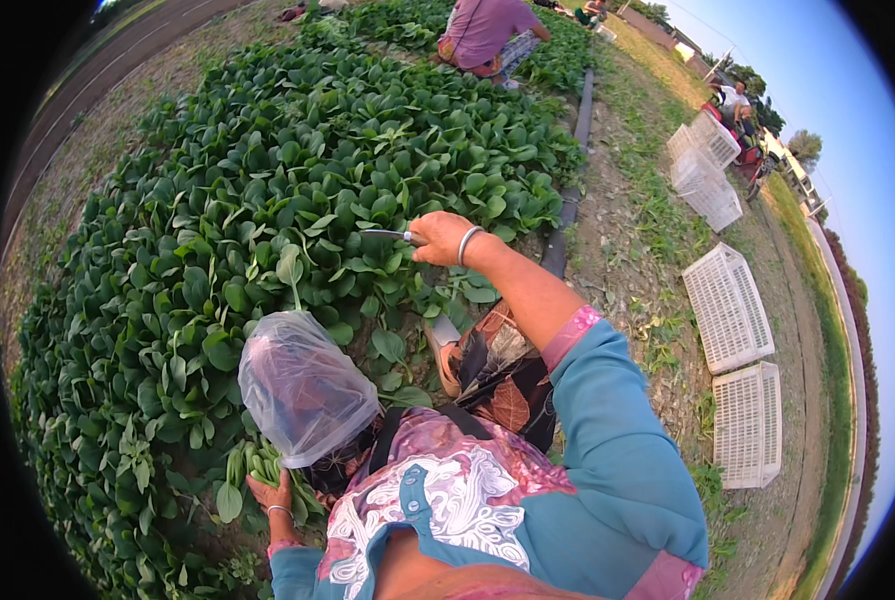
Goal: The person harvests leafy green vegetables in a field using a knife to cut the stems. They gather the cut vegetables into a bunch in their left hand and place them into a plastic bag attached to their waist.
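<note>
My right hand (pixel 441 238) is stretched out over the bed of leafy greens (pixel 357 150), its fingers wrapped round the handle of a small knife. The thin metal knife blade (pixel 381 234) points left above the leaves. Low on the left, my left hand (pixel 271 492) grips a bunch of cut greens (pixel 257 463) with pale stems and rounded leaves. Between the two hands, a translucent plastic bag (pixel 302 390) covers what looks like my bent knee. One single leaf (pixel 289 266) stands up just beyond the bag. My foot in a light shoe (pixel 443 355) rests beside the plants.
A dark hose (pixel 579 165) runs along the bed's right edge. White plastic crates (pixel 727 305) stand on the dirt strip to the right, more of them farther back. Another person (pixel 482 38) crouches at the far end of the bed; someone sits by a red vehicle (pixel 735 105).
</note>
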`<state>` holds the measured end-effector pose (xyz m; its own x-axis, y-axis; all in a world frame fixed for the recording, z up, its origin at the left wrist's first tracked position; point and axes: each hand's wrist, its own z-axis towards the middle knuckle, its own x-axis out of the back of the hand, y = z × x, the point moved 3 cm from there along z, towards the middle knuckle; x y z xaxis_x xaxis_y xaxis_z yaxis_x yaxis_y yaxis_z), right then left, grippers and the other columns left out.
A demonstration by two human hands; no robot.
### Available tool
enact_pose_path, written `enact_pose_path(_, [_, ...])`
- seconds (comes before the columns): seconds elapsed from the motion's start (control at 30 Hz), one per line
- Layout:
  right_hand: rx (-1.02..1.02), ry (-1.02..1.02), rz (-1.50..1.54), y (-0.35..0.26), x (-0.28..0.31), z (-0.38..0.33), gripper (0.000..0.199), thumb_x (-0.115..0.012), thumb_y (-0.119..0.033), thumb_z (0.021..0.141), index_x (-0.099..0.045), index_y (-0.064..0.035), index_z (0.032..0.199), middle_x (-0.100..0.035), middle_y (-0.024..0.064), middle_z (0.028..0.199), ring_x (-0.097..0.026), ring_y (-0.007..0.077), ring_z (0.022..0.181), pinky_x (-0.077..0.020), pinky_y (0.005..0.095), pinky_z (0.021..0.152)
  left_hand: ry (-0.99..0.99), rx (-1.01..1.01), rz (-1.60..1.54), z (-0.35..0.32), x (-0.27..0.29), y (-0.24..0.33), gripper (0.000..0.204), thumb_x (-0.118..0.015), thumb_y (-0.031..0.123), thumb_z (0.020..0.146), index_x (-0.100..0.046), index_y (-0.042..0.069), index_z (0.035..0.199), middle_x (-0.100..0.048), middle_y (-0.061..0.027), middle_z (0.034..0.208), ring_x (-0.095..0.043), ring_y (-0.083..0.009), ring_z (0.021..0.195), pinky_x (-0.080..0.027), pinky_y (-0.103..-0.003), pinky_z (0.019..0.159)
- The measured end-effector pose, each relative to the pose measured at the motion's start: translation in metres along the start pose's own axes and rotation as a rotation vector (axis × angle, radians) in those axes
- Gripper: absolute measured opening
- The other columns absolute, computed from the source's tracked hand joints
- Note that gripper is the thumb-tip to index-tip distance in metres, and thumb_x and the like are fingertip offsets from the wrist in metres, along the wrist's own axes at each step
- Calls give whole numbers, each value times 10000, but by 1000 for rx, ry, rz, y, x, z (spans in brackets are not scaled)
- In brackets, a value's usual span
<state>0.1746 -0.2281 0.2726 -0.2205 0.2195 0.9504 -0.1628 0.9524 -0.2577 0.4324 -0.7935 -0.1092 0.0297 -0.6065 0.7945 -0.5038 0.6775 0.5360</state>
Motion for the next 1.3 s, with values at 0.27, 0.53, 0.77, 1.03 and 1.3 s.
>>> enact_pose_path(0.27, [111, -79, -12, 13, -38, 45, 316, -743, -303, 734, -640, -57, 902, -663, 167, 893, -639, 373, 910, -508, 457, 788, -94, 214, 291, -11, 19, 24, 1170, -733, 623, 699, -104, 131, 1555, -184, -111, 1603, -237, -330, 1447, -209, -686, 1078])
enact_pose_path(0.53, [-268, -492, -30, 141, -37, 49, 244, -714, -262, 815, -661, -40, 900, -669, 135, 673, -653, 257, 546, -531, 392, 563, 29, 39, 468, -20, 67, 48, 855, -706, 461, 793, -359, 71, 1470, -324, -173, 1536, -340, -347, 1393, -293, -587, 1091])
enact_pose_path(0.77, [-534, -538, 125, 249, -118, 29, 247, -734, -214, 826, -591, -13, 838, -614, 114, 602, -596, 244, 462, -476, 395, 458, 70, -211, 300, 25, 119, 60, 583, -707, 224, 780, -543, 25, 1302, -480, -246, 1391, -467, -402, 1280, -389, -435, 1063])
enact_pose_path(1.03, [-712, -243, 404, 295, -244, 52, 288, -746, -264, 764, -657, 8, 802, -668, 158, 684, -668, 282, 621, -535, 404, 616, 42, -458, 75, 163, 146, 222, 345, -738, 113, 844, -645, -3, 1155, -597, -175, 1269, -586, -261, 1161, -449, -343, 1003])
enact_pose_path(1.3, [-765, 167, 719, 299, -322, 104, 291, -674, -237, 765, -665, 20, 900, -669, 263, 909, -639, 429, 902, -509, 459, 776, -342, -1154, 387, 149, -14, 570, 382, -726, 131, 801, -622, 12, 1148, -629, -167, 1197, -594, -342, 1098, -444, -406, 964])
